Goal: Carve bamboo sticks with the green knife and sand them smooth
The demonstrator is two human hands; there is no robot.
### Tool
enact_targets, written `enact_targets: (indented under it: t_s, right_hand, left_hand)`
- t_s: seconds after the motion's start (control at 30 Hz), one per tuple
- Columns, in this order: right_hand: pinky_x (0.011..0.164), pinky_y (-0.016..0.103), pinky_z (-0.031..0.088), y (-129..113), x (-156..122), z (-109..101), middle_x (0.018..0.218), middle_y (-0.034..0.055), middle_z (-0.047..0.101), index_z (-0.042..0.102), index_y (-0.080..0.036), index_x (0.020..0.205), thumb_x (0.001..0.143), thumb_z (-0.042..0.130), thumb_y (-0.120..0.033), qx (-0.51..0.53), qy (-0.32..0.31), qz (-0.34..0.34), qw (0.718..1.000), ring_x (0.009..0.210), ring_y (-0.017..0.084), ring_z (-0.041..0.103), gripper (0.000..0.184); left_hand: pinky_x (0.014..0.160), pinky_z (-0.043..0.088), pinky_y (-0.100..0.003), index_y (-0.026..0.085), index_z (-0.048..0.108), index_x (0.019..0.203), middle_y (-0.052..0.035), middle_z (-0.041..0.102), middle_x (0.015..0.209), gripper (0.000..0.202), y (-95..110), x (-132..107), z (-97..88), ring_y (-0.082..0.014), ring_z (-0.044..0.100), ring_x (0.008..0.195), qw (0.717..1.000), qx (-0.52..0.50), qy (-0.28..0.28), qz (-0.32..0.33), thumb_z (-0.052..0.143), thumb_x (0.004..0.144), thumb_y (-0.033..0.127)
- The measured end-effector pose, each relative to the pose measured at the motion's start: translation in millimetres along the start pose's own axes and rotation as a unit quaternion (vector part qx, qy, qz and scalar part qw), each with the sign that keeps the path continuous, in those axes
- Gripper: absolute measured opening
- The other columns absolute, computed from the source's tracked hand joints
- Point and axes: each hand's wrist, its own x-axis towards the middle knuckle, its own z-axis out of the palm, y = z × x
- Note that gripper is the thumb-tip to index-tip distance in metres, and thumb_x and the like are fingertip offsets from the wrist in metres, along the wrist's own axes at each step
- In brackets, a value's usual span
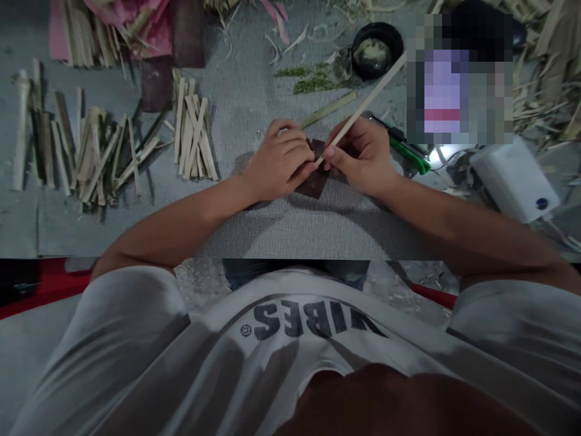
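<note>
Pale, straight wooden strip [367,103] we see pinched in the right hand [365,156], toward the near edge of the table [281,236]; the left hand [278,158] curls over a brown sheet [316,186], its grip unclear.

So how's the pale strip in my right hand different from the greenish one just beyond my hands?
Colour: the pale strip is creamy, while the greenish strip is a dull yellow-green.
Visible length: the pale strip shows longer than the greenish strip.
Support: your right hand grips the pale strip; the greenish strip appears to lie on the table.
Both are slender and straight.
</note>
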Motion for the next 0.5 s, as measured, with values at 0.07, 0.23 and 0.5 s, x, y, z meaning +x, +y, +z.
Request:
enact_targets:
  t_s: [0.07, 0.23, 0.5]
  right_hand:
    - [0.062, 0.042, 0.067, 0.2, -1.2, 0.8, 0.081, 0.0011, 0.072, 0.076, -0.031, 0.110, 0.096, 0.107, -0.100, 0.007, 0.010, -0.008, 1.000, 0.068, 0.023, 0.072, 0.077]
    - [0.048, 0.036, 0.055, -6.4, -2.5, 3.1, 0.080, -0.0001, 0.074, 0.075, -0.030, 0.105, 0.100, 0.105, -0.099, 0.003, 0.023, 0.006, 1.000, 0.060, 0.020, 0.065, 0.075]
    - [0.055, 0.044, 0.056, -22.6, -2.6, 6.8, 0.083, 0.0022, 0.076, 0.069, -0.034, 0.107, 0.100, 0.093, -0.110, -0.018, 0.001, 0.031, 0.999, 0.063, 0.023, 0.062, 0.080]
  left_hand:
    - [0.137, 0.060, -0.075, 0.031, 0.088, 0.120, -0.0126, 0.094, 0.117, 0.051, 0.3, -0.4, 0.7, -0.0409, 0.091, 0.130, 1.000, 0.001, 0.000, 0.004, 0.055, 0.131, 0.069]
    - [0.136, 0.060, -0.075, 0.032, 0.088, 0.121, -0.0128, 0.095, 0.120, 0.043, -3.3, -0.1, 2.5, -0.0417, 0.090, 0.132, 1.000, 0.000, -0.011, -0.004, 0.063, 0.129, 0.066]
    - [0.134, 0.062, -0.073, 0.035, 0.090, 0.120, -0.0109, 0.096, 0.121, 0.036, -0.8, 4.3, -1.0, -0.0395, 0.090, 0.131, 0.999, -0.025, -0.035, -0.034, 0.061, 0.130, 0.054]
